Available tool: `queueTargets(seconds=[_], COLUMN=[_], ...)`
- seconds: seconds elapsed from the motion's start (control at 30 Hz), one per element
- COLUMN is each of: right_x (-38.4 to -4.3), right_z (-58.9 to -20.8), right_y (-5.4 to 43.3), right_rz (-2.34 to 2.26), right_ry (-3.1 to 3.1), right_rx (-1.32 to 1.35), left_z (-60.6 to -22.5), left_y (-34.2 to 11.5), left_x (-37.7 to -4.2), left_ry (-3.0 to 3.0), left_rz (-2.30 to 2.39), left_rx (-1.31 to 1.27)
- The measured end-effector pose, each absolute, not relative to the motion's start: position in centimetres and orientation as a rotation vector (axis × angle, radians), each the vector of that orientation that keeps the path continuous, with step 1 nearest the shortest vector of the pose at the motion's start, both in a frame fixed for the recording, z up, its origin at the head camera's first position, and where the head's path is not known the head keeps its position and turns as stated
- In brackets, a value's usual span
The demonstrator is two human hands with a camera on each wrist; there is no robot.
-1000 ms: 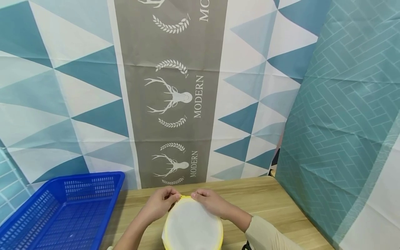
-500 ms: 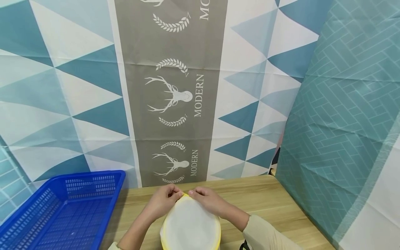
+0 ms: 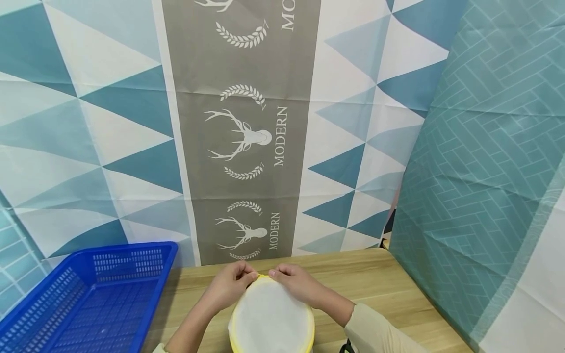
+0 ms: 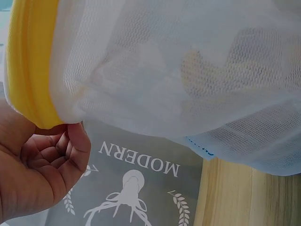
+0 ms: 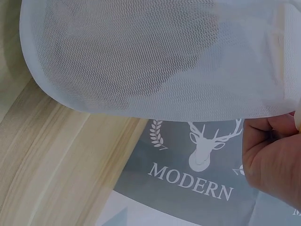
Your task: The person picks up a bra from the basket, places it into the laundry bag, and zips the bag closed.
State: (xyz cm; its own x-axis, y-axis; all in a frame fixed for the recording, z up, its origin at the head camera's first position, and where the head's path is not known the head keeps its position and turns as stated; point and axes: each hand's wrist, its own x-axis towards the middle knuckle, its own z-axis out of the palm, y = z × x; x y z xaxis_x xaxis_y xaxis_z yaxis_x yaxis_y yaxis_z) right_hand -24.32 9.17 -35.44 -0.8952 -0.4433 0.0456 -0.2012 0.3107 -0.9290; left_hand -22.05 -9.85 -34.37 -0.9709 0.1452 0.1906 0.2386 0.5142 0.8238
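Note:
A white mesh laundry bag (image 3: 272,318) with a yellow zip edge stands between the hands at the bottom of the head view, its round white face toward the camera. At its far edge, my left hand (image 3: 231,284) pinches the yellow band between thumb and fingers. Just to the right, my right hand (image 3: 297,284) grips the same edge. The left wrist view shows the wide yellow band (image 4: 30,66) meeting the left fingertips, with sheer mesh (image 4: 141,89) hanging beside it. In the right wrist view, the right hand (image 5: 277,155) holds the bag's corner, and the mesh side (image 5: 131,61) stretches away.
A blue plastic basket (image 3: 101,314) stands on the left of the wooden table (image 3: 353,274). Patterned cloth (image 3: 247,137) hangs behind the table, and a green cloth (image 3: 476,171) borders its right side. A dark object (image 3: 347,347) shows by the right sleeve.
Half a second ago the hands came closer together and the yellow edge rose to a point. Now they are slightly farther apart and the edge looks rounder, both still gripping it.

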Motion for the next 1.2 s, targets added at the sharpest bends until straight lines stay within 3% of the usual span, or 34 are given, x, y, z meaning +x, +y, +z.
queueTargets(seconds=[0.63,1.2], right_x=[-24.2,-24.0], right_z=[-35.2,-33.4], right_y=[9.5,9.8], right_rz=[-1.611,-1.383], right_ry=[2.344,2.546], right_rx=[-0.589,-0.626], left_z=[-34.4,-33.2], left_y=[-10.3,-9.6], left_x=[-21.9,-22.7], left_ry=[-2.682,-2.711], left_rz=[-1.631,-1.346], left_rx=[-0.406,-0.409])
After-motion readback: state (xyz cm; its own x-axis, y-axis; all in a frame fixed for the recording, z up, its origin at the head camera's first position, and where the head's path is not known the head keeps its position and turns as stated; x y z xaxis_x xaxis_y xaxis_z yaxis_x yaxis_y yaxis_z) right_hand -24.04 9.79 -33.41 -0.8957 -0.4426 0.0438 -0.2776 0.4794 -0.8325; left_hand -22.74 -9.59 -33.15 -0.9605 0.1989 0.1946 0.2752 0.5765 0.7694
